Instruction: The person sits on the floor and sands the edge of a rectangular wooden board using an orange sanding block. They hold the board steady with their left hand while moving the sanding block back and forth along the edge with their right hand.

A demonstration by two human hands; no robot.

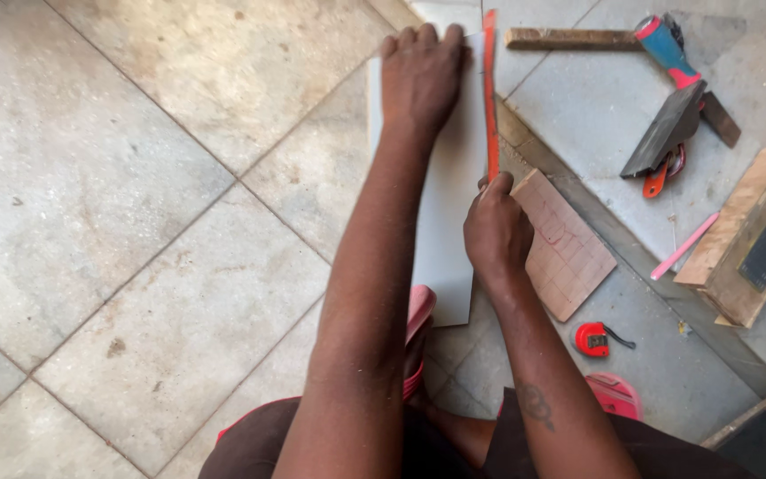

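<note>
Tiled floor; grey tile (443, 231) lying lengthwise away from body, near step edge. Left hand (420, 66) spread flat on far end. Right hand (496, 232) nearer, gripping red straightedge (490, 89) along tile's right edge.

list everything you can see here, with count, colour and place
tile piece: 1, pale grey, flat on floor, centre
straightedge: 1, red-orange, along the tile's right edge
grooved tile: 1, terracotta, right of tile
tape measure: 1, red, floor lower right
trowel: 1, grey blade, blue-red handle, upper right
wooden stick: 1, brown, top
pencil: 1, pink, right
wood blocks: several, brown, far right
sandals: 2, pink, by the feet
left hand: pressing the tile's far end
right hand: at the straightedge's near end
</note>
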